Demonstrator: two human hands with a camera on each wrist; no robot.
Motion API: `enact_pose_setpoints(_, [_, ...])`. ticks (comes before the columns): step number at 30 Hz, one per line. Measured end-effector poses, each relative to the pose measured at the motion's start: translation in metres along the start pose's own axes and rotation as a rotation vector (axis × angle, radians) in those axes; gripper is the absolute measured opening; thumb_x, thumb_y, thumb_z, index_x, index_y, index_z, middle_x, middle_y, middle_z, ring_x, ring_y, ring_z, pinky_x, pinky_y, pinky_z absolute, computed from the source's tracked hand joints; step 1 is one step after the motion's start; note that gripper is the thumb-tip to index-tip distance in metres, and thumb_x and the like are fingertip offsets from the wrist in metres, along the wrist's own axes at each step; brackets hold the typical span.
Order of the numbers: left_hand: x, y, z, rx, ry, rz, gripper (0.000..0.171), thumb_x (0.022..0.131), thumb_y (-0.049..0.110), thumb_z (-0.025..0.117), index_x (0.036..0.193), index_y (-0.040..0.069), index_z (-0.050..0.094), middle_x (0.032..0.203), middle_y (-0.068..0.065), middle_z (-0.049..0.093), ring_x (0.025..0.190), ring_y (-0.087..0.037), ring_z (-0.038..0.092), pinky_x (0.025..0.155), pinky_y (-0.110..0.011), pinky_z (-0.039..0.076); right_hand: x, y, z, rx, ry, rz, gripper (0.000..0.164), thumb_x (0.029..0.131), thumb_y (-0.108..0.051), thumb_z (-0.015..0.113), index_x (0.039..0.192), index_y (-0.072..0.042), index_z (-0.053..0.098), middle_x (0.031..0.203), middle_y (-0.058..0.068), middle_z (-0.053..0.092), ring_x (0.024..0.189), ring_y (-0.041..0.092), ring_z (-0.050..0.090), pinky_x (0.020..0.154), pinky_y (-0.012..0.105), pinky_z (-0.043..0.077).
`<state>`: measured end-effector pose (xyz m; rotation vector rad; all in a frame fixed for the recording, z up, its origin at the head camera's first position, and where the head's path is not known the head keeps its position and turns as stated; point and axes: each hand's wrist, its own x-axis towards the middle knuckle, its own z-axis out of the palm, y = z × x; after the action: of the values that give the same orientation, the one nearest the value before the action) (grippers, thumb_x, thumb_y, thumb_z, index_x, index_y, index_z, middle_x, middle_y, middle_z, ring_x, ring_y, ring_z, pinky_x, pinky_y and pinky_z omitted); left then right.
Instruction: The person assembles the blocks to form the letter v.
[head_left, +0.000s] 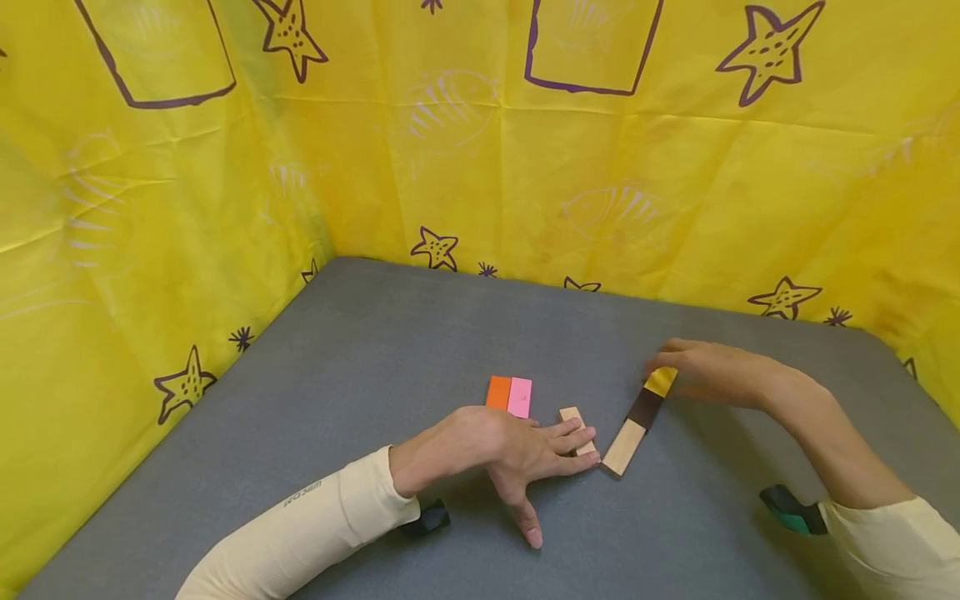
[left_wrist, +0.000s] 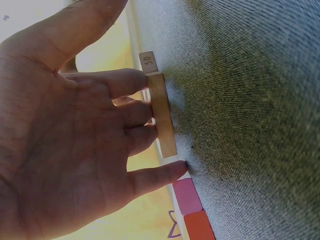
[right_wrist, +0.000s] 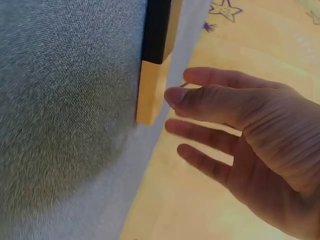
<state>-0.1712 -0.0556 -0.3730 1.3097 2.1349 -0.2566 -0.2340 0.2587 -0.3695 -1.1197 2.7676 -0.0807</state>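
The left hand point(head_left: 525, 447) is spread, fingers nearly straight and thumb out to the side, its middle fingertips touching a short wooden block point(head_left: 572, 413) on the grey table point(head_left: 375, 333). The right hand point(head_left: 716, 371), loosely bent and grasping nothing, hovers just beside the yellow block point(head_left: 662, 382), which ends a row with a dark block point(head_left: 645, 408) and a pale block point(head_left: 624, 448). Orange point(head_left: 498, 392) and pink point(head_left: 520, 397) blocks lie just past the left hand.

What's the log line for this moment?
left hand: touching plain block; right hand: near yellow block; orange block, pink block: adjoining
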Motion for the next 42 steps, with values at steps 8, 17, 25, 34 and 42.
enact_pose_setpoints(8, [0.001,0.002,0.0,0.044,0.018,-0.003,0.118,0.085,0.07,0.073,0.169,0.033,-0.001,0.177,0.011,-0.016,0.165,-0.009,-0.014,0.133,-0.034,0.019,-0.022,-0.01,-0.003,0.037,-0.092,0.005,0.067,0.086,0.007,0.076,0.147,-0.015,0.06,0.157,0.021,0.051,0.136,0.05,0.056,0.099,0.058,0.055])
enact_pose_setpoints(17, [0.005,0.004,-0.001,0.049,0.002,0.017,0.119,0.085,0.069,0.073,0.169,0.033,-0.003,0.176,0.01,-0.018,0.164,-0.01,-0.016,0.133,-0.035,0.018,-0.051,-0.009,0.019,-0.176,0.093,-0.183,0.102,0.071,0.017,0.071,0.162,-0.018,0.04,0.173,0.002,0.032,0.16,0.018,0.031,0.087,0.026,0.054])
enact_pose_setpoints(25, [0.002,0.003,0.0,0.031,-0.011,0.006,0.118,0.086,0.067,0.073,0.169,0.032,-0.004,0.176,0.01,-0.019,0.164,-0.009,-0.017,0.134,-0.036,0.017,-0.052,-0.003,0.043,-0.23,0.236,-0.262,0.112,0.059,0.016,0.074,0.161,-0.016,0.041,0.176,-0.01,0.019,0.161,-0.006,0.007,0.123,0.008,0.018])
enact_pose_setpoints(34, [0.001,0.003,0.002,0.033,-0.005,-0.001,0.119,0.085,0.067,0.074,0.169,0.032,-0.003,0.176,0.011,-0.018,0.164,-0.009,-0.016,0.134,-0.036,0.018,-0.045,-0.004,0.043,-0.155,0.135,-0.217,0.102,0.065,0.009,0.077,0.159,-0.015,0.045,0.169,0.0,0.04,0.134,0.032,0.063,0.093,0.038,0.058])
enact_pose_setpoints(42, [0.001,0.002,0.001,0.03,-0.018,-0.006,0.119,0.085,0.066,0.074,0.169,0.033,-0.004,0.176,0.011,-0.019,0.164,-0.009,-0.016,0.134,-0.036,0.017,-0.043,-0.003,0.045,-0.073,0.072,-0.175,0.099,0.067,0.01,0.075,0.159,-0.012,0.045,0.169,0.004,0.039,0.14,0.033,0.058,0.094,0.03,0.056])
